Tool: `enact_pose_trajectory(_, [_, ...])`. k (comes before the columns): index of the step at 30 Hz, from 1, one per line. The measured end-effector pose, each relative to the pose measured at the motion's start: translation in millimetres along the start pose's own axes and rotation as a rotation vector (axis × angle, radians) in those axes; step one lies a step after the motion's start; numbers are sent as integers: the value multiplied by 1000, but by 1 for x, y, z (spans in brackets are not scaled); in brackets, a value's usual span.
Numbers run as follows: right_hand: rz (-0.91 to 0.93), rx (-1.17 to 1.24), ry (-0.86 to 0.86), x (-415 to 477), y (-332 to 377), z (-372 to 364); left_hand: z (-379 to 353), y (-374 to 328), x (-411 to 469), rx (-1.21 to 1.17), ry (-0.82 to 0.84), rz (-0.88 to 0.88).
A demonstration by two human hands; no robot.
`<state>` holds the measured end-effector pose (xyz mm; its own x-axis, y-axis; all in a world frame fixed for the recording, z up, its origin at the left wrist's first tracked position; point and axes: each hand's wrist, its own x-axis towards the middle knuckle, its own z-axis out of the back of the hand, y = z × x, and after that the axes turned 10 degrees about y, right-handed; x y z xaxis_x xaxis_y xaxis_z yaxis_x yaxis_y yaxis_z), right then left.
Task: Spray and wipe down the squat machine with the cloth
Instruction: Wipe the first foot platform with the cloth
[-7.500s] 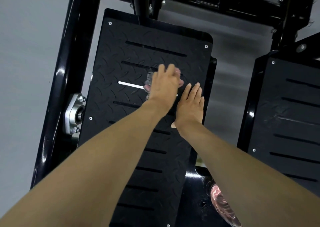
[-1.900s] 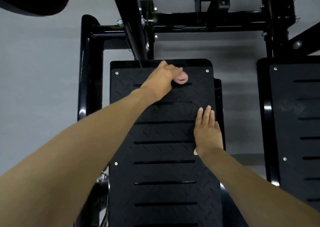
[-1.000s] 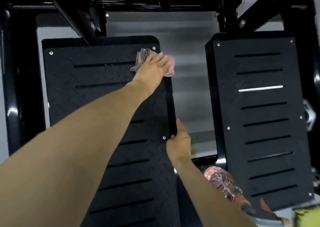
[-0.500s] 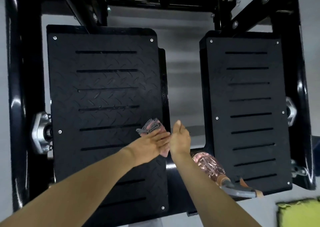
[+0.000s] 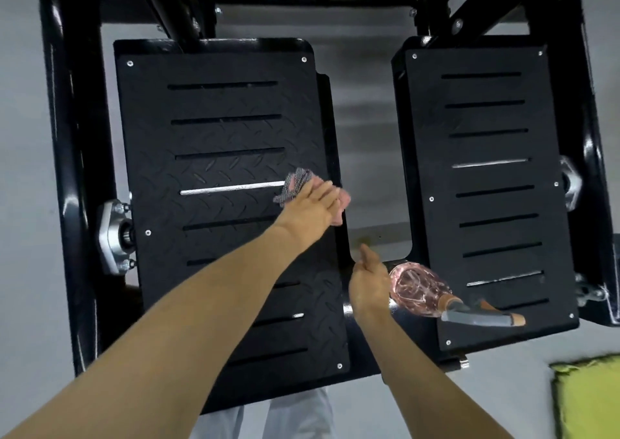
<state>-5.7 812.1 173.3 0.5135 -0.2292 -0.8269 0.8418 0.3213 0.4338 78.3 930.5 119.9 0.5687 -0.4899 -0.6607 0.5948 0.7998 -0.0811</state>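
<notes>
Grey floor (image 5: 20,136); your left grip (image 5: 312,207), flat, presses cloth (image 5: 295,185) on left plate (image 5: 218,136); right grip (image 5: 369,284) slack, empty; right plate (image 5: 486,203) beyond it probably undone.

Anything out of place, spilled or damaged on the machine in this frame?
Only the spray bottle: it lies on its side between the left footplate and the right footplate, its trigger end over the latter, rather than standing. No spill or damage shows.

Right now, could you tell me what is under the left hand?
A pink-and-grey cloth lies under the left hand, held against the left plate near its right edge. The hand covers the cloth's middle and the plate beneath it.
</notes>
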Motion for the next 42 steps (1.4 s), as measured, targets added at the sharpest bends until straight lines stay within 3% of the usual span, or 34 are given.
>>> enact_pose_trajectory(4, [-16,-66,-54,-3,-11,9,-34,-56,-41,6,57,-225])
enact_pose_trajectory(7, [-58,-164,7,-7,-23,11,-51,-95,-67,49,145,-436])
enact_pose_trajectory(10, [-89,-236,25,-11,-37,11,-52,-101,-63,160,170,-517])
enact_pose_trajectory(14, [-80,-300,26,-17,-53,15,-37,-61,-40,90,-26,-279])
enact_pose_trajectory(18, [-50,-366,74,-23,-71,22,-30,-40,-30,4,-7,-53])
enact_pose_trajectory(22, [-25,-406,90,-34,-97,34,-47,-88,-43,-170,-17,121])
enact_pose_trajectory(34, [74,-493,107,-60,-166,53,-137,-243,-106,-38,77,-49])
enact_pose_trajectory(37, [67,-513,111,-66,-179,50,-156,-264,-110,-57,-51,-3])
enact_pose_trajectory(42, [71,-525,112,-76,-198,37,-170,-265,-121,57,-111,-63])
